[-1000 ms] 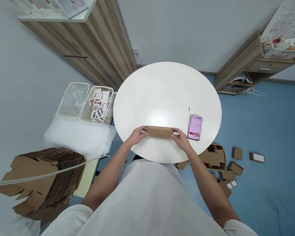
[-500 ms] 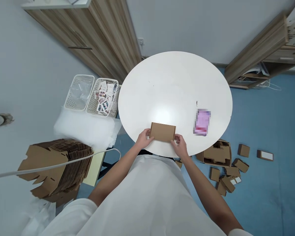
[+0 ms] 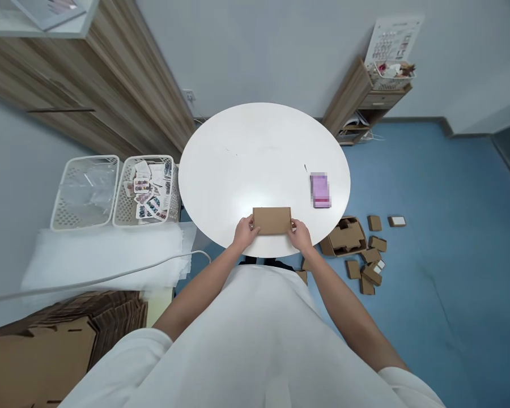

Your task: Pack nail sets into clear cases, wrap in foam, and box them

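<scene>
A closed brown cardboard box point(image 3: 272, 221), flat and rectangular, is at the near edge of the round white table point(image 3: 259, 153). My left hand point(image 3: 245, 233) grips its left end, with the thumb on the near corner. At the opposite end my right hand point(image 3: 300, 235) holds the box the same way, fingers along the side. Whether the box's underside touches the table cannot be made out. To the right on the table lies a pink-purple item point(image 3: 320, 190), blurred into blocks.
White baskets, one of clear plastic bags point(image 3: 89, 190) and one of small printed packs point(image 3: 153, 192), stand left. Below them lie white wrapping sheets point(image 3: 106, 255) and stacked flat cardboard point(image 3: 68, 340). A larger open carton point(image 3: 344, 237) and several small boxes point(image 3: 370, 275) sit on the floor right.
The camera view has turned toward the right, so the surroundings have shifted. Both hands still hold the box, which now looks level rather than slightly slanted.
</scene>
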The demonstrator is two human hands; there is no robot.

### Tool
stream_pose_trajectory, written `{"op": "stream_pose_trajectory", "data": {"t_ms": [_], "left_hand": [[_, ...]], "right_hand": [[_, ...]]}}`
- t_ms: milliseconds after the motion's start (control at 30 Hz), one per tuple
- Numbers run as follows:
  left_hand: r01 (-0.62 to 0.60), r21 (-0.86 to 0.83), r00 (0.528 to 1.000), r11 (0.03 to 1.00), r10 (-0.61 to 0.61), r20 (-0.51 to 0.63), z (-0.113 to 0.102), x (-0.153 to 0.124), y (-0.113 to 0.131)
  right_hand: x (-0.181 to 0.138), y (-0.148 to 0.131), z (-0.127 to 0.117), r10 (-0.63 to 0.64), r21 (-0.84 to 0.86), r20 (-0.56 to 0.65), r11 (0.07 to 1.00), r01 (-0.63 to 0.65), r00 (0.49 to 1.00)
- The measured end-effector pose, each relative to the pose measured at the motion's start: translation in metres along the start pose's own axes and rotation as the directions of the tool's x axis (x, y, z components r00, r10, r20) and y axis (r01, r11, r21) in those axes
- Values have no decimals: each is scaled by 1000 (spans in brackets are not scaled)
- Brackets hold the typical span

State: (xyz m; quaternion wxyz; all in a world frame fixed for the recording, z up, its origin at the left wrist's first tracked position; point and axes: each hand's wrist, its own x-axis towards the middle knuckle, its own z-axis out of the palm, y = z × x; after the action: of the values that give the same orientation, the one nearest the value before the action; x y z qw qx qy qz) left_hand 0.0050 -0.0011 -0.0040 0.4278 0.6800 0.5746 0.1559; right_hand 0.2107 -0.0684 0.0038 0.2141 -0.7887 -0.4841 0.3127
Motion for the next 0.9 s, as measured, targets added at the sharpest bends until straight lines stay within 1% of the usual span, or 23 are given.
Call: {"op": "stream_pose_trajectory", "data": {"t_ms": [133, 267, 367, 467, 633, 733, 800, 900], "left_hand": [[-10, -35, 998, 999, 12, 66, 3, -14, -8], [47, -98, 994, 994, -37, 99, 5, -31, -19], [64, -120, 995, 991, -54, 81, 4, -35, -23], [70, -123, 996, 990, -62, 71, 1, -29, -21], [123, -160, 986, 979, -102, 134, 0, -23, -8], [119, -123, 990, 985, -109, 86, 7, -26, 5], [96, -92, 995, 991, -92, 49, 16, -30, 18], [40, -71, 999, 997, -38, 30, 40, -37, 47]], "right_hand": [[-29, 7, -2, 128, 80, 47, 988, -132, 991], [-61, 15, 1, 233, 192, 15, 954, -231, 972], [-69, 17, 7, 261, 278, 8, 927, -253, 965], [-64, 18, 12, 259, 334, -1, 911, -244, 966], [-53, 22, 19, 235, 413, 33, 882, -227, 972], [-55, 29, 16, 207, 458, 36, 866, -200, 978], [-60, 37, 8, 192, 484, 10, 858, -173, 981], [-69, 57, -17, 198, 491, -91, 861, -129, 976]]}}
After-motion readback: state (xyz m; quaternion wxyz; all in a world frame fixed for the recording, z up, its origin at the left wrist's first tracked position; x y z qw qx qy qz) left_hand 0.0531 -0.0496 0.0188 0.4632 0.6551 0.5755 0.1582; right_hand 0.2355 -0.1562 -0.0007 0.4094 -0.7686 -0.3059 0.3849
